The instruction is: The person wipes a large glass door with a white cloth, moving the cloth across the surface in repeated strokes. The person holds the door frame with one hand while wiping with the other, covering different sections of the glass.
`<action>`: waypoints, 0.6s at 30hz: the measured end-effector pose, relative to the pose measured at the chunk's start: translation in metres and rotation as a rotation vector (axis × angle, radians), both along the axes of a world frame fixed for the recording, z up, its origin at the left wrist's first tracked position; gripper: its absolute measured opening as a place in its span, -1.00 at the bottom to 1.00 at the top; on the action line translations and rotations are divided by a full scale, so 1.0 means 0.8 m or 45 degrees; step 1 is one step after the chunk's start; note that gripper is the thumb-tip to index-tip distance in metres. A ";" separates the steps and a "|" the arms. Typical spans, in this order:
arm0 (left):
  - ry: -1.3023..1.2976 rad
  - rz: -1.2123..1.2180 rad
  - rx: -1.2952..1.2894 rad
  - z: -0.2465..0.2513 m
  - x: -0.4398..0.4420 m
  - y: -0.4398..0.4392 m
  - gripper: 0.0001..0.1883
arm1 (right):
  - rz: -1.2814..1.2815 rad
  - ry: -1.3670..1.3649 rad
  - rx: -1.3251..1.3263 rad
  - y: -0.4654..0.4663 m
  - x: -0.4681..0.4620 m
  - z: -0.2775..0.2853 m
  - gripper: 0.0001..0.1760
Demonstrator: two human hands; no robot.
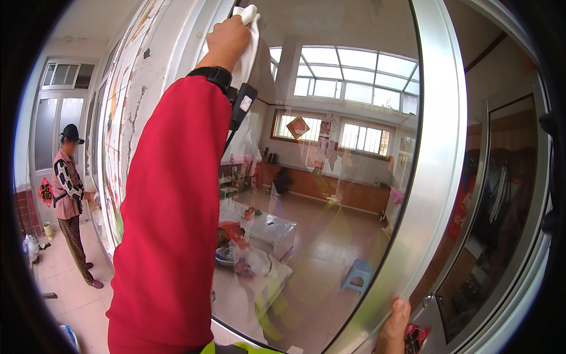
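Observation:
My left hand (pixel 228 37), at the end of a red sleeve with a black strap on the wrist, holds a bunched white cloth (pixel 248 53) against the upper left part of a large glass pane (pixel 318 239). A black device (pixel 243 106) bearing a white label sits by that wrist. Low on the right, my right hand (pixel 395 325) grips the edge of the silver metal frame (pixel 442 146) around the pane, thumb upward. Its fingers are partly hidden. Reflections lie over the glass, including a yellow-green patch.
A person (pixel 68 203) in a dark cap stands at the left on the tiled floor. Through or on the glass appear a low table (pixel 283 230), a blue stool (pixel 358 276) and barred windows (pixel 367 137). Another framed panel (pixel 499 221) stands at right.

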State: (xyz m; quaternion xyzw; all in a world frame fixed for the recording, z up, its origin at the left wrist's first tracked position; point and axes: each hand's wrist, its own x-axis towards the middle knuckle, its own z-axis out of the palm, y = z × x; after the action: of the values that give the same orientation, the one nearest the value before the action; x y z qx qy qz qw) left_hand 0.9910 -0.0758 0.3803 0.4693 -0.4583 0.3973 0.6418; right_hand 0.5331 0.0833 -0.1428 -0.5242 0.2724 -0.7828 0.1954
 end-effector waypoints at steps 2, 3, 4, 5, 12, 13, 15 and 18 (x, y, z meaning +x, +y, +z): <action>-0.063 -0.017 -0.106 0.002 -0.030 0.008 -0.67 | 0.068 0.047 0.002 0.001 0.002 0.001 -0.38; -0.154 0.003 -0.198 0.000 -0.050 0.014 -0.68 | 0.102 0.070 -0.003 0.003 0.003 0.002 -0.38; -0.240 -0.036 -0.314 0.002 -0.077 0.023 -0.69 | 0.057 0.046 -0.008 0.002 0.004 0.004 -0.37; -0.317 -0.100 -0.361 0.001 -0.109 0.034 -0.69 | 0.010 0.028 -0.008 0.002 0.004 0.005 -0.36; -0.722 -0.322 -0.556 -0.015 -0.257 0.094 -0.73 | -0.044 0.012 0.020 0.004 0.006 0.005 -0.35; -0.746 -0.391 -0.541 -0.016 -0.253 0.092 -0.72 | -0.044 0.024 0.021 0.003 0.005 0.004 -0.35; -0.808 -0.472 -0.597 -0.014 -0.225 0.080 -0.70 | -0.045 0.037 0.022 0.003 0.003 0.002 -0.36; -0.639 -0.479 -0.515 0.000 -0.169 0.053 -0.67 | -0.002 0.044 0.072 0.003 -0.001 0.000 -0.35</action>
State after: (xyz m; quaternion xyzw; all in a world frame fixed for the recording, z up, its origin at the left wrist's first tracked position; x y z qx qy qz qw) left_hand 0.8557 -0.0333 0.3801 0.1287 -0.5918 0.4576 0.6510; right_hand 0.5326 0.0854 -0.1431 -0.5316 0.2982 -0.7659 0.2046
